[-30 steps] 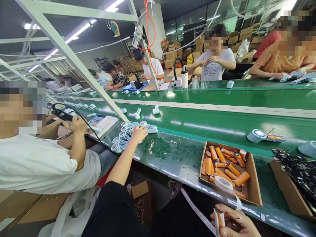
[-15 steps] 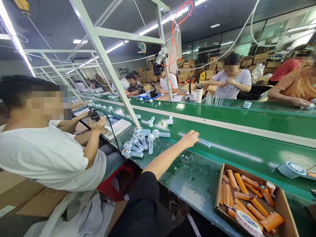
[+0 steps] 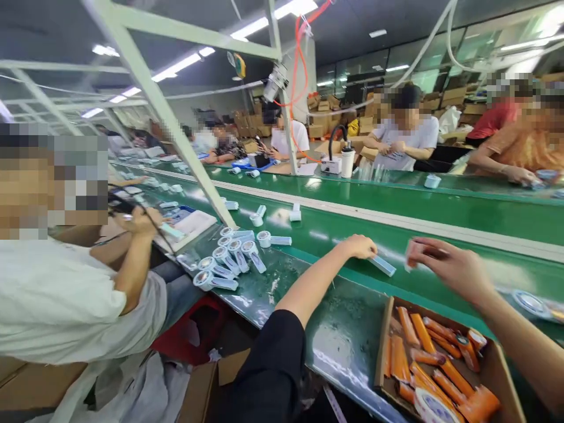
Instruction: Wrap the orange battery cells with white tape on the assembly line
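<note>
Here, a box holds orange cylinders; left hand grips a blue casing, right hand a small piece.

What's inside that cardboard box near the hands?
The cardboard box has orange wrapped cylinders and a roll of tape inside. They hide most of the bottom, so I can't see what's under them.

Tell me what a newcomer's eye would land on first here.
Probably the cardboard box of bright orange cylinders at the lower right, vivid against the green bench. Next, perhaps, the cluster of pale blue, round-headed pieces with handles on the bench edge left of centre, then the bright orange coiled hose hanging at top centre.
</note>
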Demonstrator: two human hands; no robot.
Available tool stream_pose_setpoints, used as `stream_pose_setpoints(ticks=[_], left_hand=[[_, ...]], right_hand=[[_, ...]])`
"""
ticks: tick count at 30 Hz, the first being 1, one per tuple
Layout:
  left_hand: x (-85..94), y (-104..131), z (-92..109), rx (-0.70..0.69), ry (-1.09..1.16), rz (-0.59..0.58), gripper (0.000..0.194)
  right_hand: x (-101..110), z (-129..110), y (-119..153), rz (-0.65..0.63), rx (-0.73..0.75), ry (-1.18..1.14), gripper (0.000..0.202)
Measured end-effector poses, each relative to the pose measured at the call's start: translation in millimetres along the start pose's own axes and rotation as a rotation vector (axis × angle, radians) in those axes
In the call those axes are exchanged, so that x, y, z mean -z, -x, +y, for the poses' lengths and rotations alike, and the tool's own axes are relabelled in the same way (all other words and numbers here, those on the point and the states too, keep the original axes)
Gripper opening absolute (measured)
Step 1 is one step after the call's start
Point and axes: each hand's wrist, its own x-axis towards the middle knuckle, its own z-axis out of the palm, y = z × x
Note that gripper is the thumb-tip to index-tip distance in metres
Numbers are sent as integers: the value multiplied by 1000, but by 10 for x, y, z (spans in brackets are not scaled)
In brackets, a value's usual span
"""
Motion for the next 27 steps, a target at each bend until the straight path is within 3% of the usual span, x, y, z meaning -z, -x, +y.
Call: stream_pose_setpoints(ticks=[2, 7, 11, 15, 19, 23, 27], left_hand=[[-91, -51, 32, 26, 22, 48, 29], [-293, -264, -8, 38, 53, 121, 31], [-302, -323, 6, 31, 64, 122, 30], [-200, -214, 150, 74, 75, 87, 34], [-125, -163, 245, 104, 120, 53, 37], [-163, -208, 248, 137, 168, 64, 37], [-242, -255, 296, 148, 214, 84, 39]], right_hand=[[-263, 38, -281, -156, 36, 42, 42], [-693, 358, -541, -220, 0, 148, 38], [-762, 416, -497, -265, 17, 226, 35], [-797, 348, -386, -366, 136, 280, 28], [-934, 516, -382, -465, 153, 443, 36], [-1086, 679, -480, -562, 153, 569, 44], [-1126, 607, -478, -621, 164, 615, 47]])
